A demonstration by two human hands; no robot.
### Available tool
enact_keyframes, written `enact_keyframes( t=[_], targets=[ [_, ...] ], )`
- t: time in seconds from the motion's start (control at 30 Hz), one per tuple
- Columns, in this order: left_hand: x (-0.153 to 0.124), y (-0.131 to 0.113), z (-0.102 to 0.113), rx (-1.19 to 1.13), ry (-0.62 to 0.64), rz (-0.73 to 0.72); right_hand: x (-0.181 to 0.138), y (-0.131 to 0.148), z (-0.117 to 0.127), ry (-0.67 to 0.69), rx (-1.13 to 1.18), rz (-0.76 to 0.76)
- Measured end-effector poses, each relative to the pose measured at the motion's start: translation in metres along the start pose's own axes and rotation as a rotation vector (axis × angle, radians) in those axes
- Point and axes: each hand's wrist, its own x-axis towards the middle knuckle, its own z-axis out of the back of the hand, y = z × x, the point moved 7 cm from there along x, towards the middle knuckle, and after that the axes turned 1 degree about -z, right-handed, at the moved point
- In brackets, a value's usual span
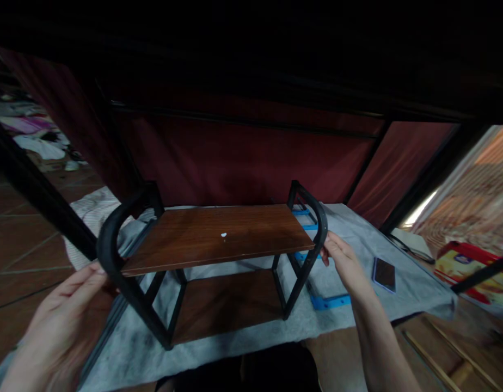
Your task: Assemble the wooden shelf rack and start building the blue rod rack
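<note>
A small two-tier shelf (219, 247) with brown wood-look boards and black curved tube sides stands upright in front of me. On its upper board lies a small white speck (224, 234). My left hand (66, 318) is closed at the shelf's left tube, its thumb against the outer side and its other fingertips partly hidden. At the right tube, my right hand (340, 256) is closed too, with curled fingers on the outer side near the upper board's level. The lower board (231, 305) rests close to the grey cloth (251, 333).
Blue strips (331, 302) lie on the cloth behind and right of the shelf. A phone (384, 274) lies farther right. Dark red curtain (251, 163) and black bars surround this space. A red and yellow package (467, 272) is at far right; wooden slats (431, 354) lie below.
</note>
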Motion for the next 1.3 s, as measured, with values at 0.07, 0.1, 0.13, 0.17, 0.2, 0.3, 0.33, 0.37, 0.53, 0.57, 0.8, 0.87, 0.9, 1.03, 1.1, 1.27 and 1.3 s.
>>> enact_keyframes(
  t=[0.07, 0.1, 0.13, 0.17, 0.2, 0.3, 0.33, 0.37, 0.53, 0.57, 0.8, 0.87, 0.9, 1.03, 1.1, 1.27, 1.3],
  targets=[
    [-0.015, -0.015, -0.007, -0.091, -0.044, 0.002, 0.001, 0.001, 0.002, 0.011, -0.034, 0.01],
    [-0.02, -0.02, -0.009, -0.111, -0.064, 0.0, 0.001, 0.001, 0.003, 0.021, -0.053, 0.015],
    [-0.023, -0.024, -0.01, -0.118, -0.078, -0.005, 0.002, 0.001, 0.004, 0.033, -0.069, 0.018],
    [-0.025, -0.026, -0.009, -0.121, -0.089, -0.01, 0.002, 0.001, 0.004, 0.047, -0.079, 0.023],
    [-0.026, -0.026, -0.009, -0.125, -0.093, -0.017, 0.002, 0.001, 0.004, 0.061, -0.081, 0.028],
    [-0.026, -0.027, -0.006, -0.144, -0.066, -0.064, 0.003, 0.003, 0.006, 0.08, -0.066, 0.047],
    [-0.026, -0.026, -0.006, -0.151, -0.052, -0.077, 0.003, 0.003, 0.007, 0.082, -0.069, 0.051],
    [-0.025, -0.026, -0.005, -0.165, -0.041, -0.084, 0.002, 0.003, 0.007, 0.082, -0.076, 0.056],
    [-0.025, -0.025, -0.007, -0.23, -0.02, -0.064, 0.0, 0.0, 0.01, 0.121, -0.092, 0.058],
    [-0.025, -0.025, -0.007, -0.235, -0.024, -0.072, 0.0, -0.002, 0.011, 0.129, -0.081, 0.047],
    [-0.025, -0.023, -0.005, -0.259, -0.04, -0.12, 0.0, -0.001, 0.009, 0.138, -0.06, -0.022],
    [-0.024, -0.021, -0.005, -0.267, -0.041, -0.117, -0.001, -0.001, 0.01, 0.129, -0.058, -0.028],
    [-0.025, -0.021, -0.005, -0.269, -0.037, -0.114, -0.001, -0.001, 0.011, 0.129, -0.053, -0.028],
    [-0.026, -0.021, -0.007, -0.267, -0.027, -0.108, -0.003, -0.007, 0.014, 0.139, -0.026, -0.025],
    [-0.027, -0.022, -0.007, -0.252, -0.04, -0.115, -0.003, -0.01, 0.015, 0.117, -0.016, -0.02],
    [-0.027, -0.023, -0.005, -0.224, -0.075, -0.157, -0.007, -0.013, 0.013, 0.046, 0.007, 0.033],
    [-0.027, -0.023, -0.004, -0.229, -0.079, -0.163, -0.008, -0.013, 0.011, 0.031, 0.013, 0.054]
  ],
)
